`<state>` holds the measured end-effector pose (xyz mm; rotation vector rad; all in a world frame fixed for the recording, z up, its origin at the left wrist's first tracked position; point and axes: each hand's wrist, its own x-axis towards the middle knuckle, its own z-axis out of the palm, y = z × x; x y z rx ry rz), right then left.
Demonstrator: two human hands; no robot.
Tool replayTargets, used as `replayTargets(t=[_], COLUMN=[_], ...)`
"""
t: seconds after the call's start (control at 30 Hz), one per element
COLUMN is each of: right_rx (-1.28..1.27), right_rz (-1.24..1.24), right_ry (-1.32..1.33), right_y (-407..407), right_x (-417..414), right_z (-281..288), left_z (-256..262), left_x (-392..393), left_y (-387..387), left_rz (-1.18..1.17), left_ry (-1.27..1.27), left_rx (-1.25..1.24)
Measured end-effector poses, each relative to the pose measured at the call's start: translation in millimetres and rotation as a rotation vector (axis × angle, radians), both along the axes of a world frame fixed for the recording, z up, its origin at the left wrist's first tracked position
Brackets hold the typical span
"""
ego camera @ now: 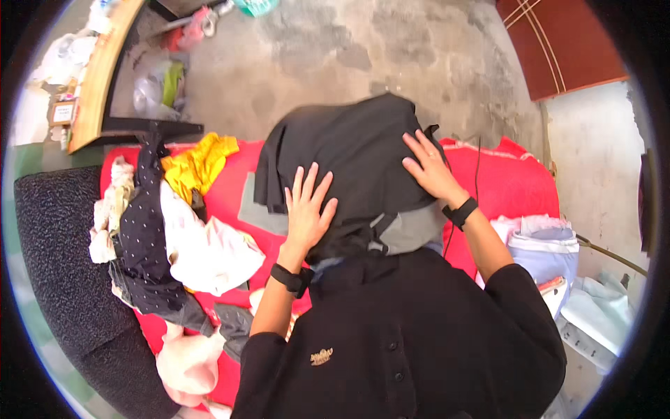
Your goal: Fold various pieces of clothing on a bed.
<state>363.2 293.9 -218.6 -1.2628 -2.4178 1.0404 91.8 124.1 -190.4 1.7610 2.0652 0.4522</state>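
Note:
A black cloth garment (350, 141) lies spread over my lap, its surface fairly smooth with a fold along the left edge. My left hand (310, 207) rests flat on its lower left part, fingers apart. On its right edge lies my right hand (430, 166), palm down and fingers spread. Both wrists wear black bands. Grey fabric (413, 230) shows beneath the garment, close to my waist. Another grey piece (261, 207) sticks out to the left, on a red cover.
Left on the red cover (502, 173) lie a yellow garment (201, 162), white cloth (209, 251) and a dotted dark garment (144, 230). A pink plush-like item (191, 361) lies lower left. Folded clothes (544, 246) are stacked at right. A wooden-topped table (107, 73) stands upper left.

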Motion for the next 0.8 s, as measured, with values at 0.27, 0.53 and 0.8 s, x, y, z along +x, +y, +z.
replayTargets(t=[0.27,0.53,0.8], right_rx=[-0.165,0.212,0.312], right_rz=[-0.054,0.267,0.033], right_ry=[0.025,0.024,0.177], right_y=[-11.2,-37.0,-23.3], right_x=[22.3,10.1,2.3], right_z=[41.6,49.3,37.0], left_z=[32.8,17.5,-8.8], left_x=[-9.2,-32.8,-55.6], left_y=[-30.4,-39.0,-20.0], left_rz=[-0.133,-0.064,0.048], left_ry=[-0.245,-0.344,0.065], left_rx=[-0.036,0.037,0.213])
